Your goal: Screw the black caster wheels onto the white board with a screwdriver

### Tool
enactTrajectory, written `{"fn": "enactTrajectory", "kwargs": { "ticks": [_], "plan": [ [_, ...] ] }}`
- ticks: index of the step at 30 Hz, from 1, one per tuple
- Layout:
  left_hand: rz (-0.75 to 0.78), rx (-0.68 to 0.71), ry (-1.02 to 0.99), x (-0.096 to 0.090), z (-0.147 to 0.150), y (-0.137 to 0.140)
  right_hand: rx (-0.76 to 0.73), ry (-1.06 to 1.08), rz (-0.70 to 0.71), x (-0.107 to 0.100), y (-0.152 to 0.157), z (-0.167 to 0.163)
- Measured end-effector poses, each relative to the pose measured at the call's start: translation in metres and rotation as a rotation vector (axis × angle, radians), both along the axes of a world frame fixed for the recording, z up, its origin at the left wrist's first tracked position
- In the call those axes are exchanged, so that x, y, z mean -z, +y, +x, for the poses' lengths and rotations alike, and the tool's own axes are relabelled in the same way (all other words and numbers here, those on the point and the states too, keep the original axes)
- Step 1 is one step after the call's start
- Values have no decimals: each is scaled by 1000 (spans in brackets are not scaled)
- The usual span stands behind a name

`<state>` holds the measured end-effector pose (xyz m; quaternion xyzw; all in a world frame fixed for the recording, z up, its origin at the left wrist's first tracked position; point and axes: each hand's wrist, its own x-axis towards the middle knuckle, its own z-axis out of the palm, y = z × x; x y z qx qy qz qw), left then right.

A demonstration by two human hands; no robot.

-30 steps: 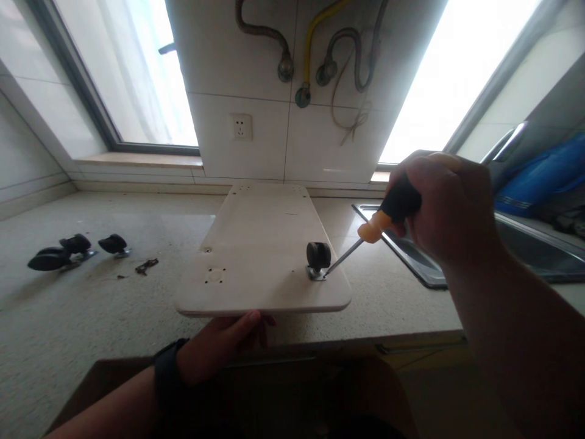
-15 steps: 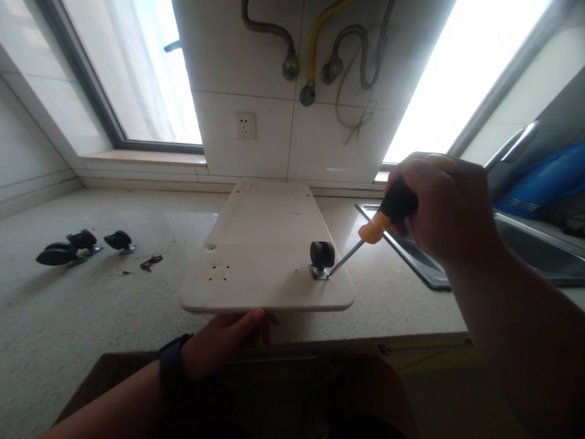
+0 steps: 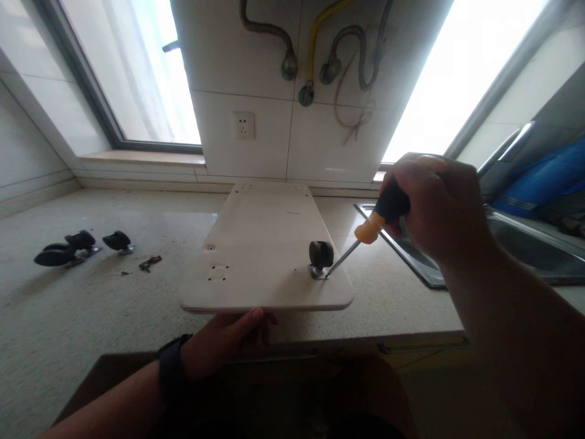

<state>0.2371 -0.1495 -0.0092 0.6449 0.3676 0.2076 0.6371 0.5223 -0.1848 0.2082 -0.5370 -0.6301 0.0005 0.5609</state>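
Observation:
My right hand (image 3: 441, 204) is wrapped round the black-and-yellow handle of a screwdriver (image 3: 368, 229). The shaft slants down to the left, its tip at the metal base plate of a black caster wheel (image 3: 321, 255). That caster stands at the near right corner of a white board (image 3: 269, 231) with rounded corners. Screw holes show at the board's other corners. At the board's front edge, my left hand (image 3: 223, 338) holds on from below, thumb against the rim and the other fingers partly hidden underneath.
Three more caster wheels (image 3: 117, 241) lie on the speckled countertop (image 3: 150, 317) at left, beside a small pile of screws (image 3: 150, 263). To the right is a metal sink (image 3: 525, 250), with a blue bag (image 3: 543, 177) behind it. Hoses and a socket (image 3: 244, 125) are on the tiled wall.
My right hand and the screwdriver handle have shifted slightly left, with the tip still at the caster's plate. The left hand and board look nearly unchanged.

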Motion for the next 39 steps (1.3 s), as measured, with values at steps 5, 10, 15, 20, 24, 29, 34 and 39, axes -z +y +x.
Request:
{"fn": "enactTrajectory", "kwargs": {
  "ticks": [5, 10, 15, 20, 24, 29, 34, 39],
  "plan": [
    [0, 2, -5, 9, -2, 3, 30, -16, -65, 0, -1, 1],
    [-16, 8, -20, 3, 0, 2, -99, -95, 41, 3, 5, 7],
    [-1, 12, -18, -3, 2, 1, -275, -37, 29, 5, 7, 9],
    [-40, 1, -20, -4, 2, 0, -403, -47, -99, -4, -4, 10],
    [-47, 0, -11, -5, 3, 1, -270, -176, -59, -5, -11, 4],
    [-46, 4, -18, -2, 2, 1, -54, -284, 57, 4, -10, 2],
    [-40, 12, -16, -4, 2, 1, -276, -161, -46, 4, -10, 10],
    [-21, 15, -6, -6, 2, 1, -153, -231, -13, 3, -11, 7]
  ]
}}
